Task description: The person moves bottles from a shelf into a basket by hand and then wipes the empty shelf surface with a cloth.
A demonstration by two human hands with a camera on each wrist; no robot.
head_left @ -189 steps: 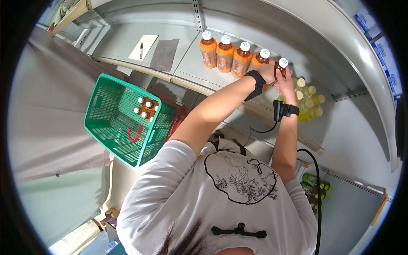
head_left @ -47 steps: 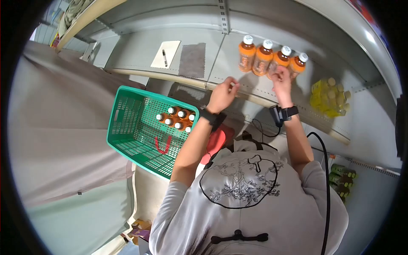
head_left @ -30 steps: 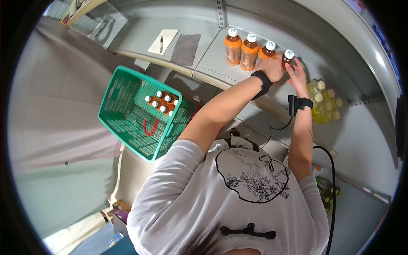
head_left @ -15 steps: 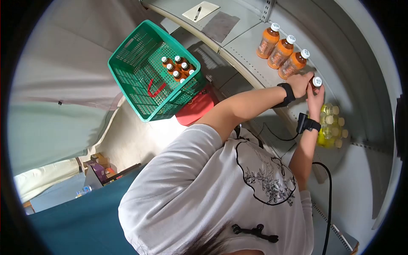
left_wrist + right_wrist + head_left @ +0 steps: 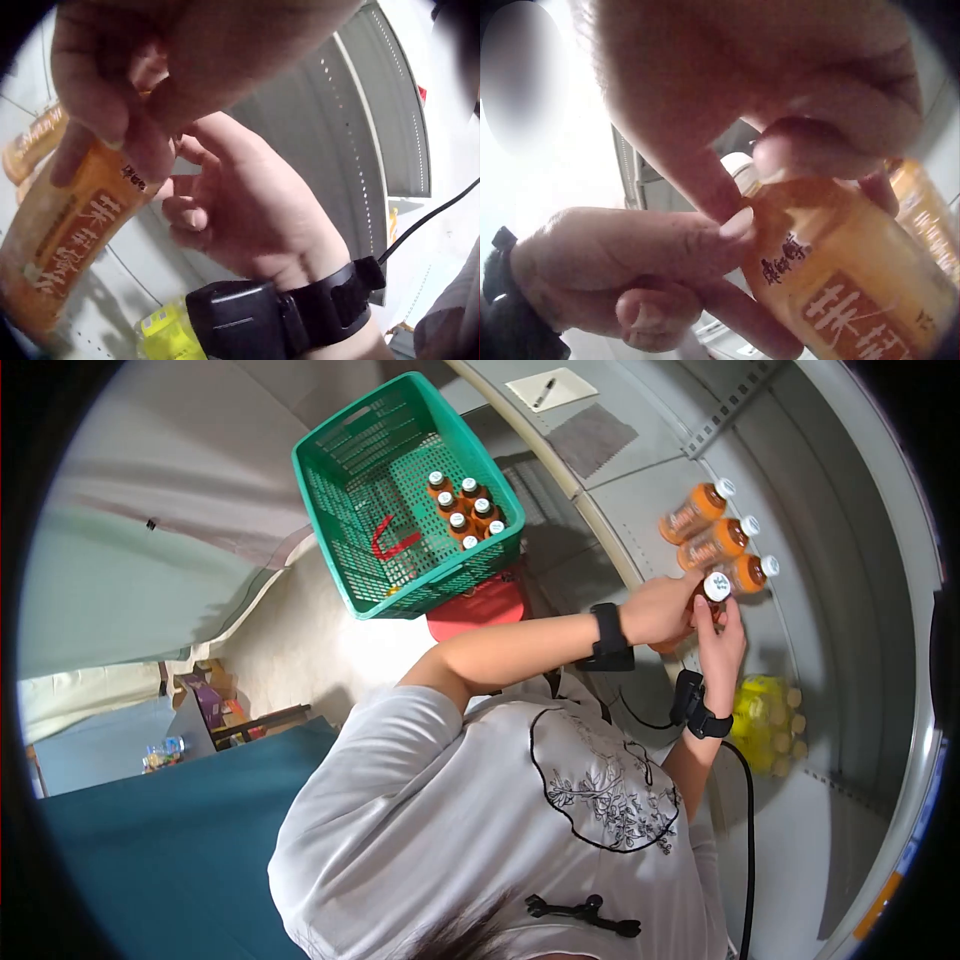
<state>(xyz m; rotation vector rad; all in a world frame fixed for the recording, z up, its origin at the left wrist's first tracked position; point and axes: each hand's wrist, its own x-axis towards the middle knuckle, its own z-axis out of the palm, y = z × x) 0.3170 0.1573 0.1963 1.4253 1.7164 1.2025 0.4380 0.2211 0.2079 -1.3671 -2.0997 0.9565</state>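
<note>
Both hands meet on one bottle of orange drink (image 5: pixel 847 270) with a white cap, over the front part of the shelf. My left hand (image 5: pixel 655 610) grips it around its upper part, and the left wrist view shows fingers curled over the bottle's shoulder. From the other side my right hand (image 5: pixel 722 650) holds it near the neck with thumb and fingers. Printed writing shows on the label in both wrist views. Three like bottles (image 5: pixel 694 513) stand in a row just behind the hands.
A green basket (image 5: pixel 345 575) at the left contains several orange-drink bottles and a red strap, above a red stool (image 5: pixel 478 610). Yellow-drink bottles (image 5: pixel 765 720) are grouped right of the hands. A notepad with pen (image 5: pixel 565 388) and a grey cloth (image 5: pixel 590 440) lie farther along the shelf.
Empty 1.6 s ago, both hands have taken the right-end bottle from the row of four and brought it toward the shelf's front edge. The head view has turned. Earlier, another bottle joined the basket.
</note>
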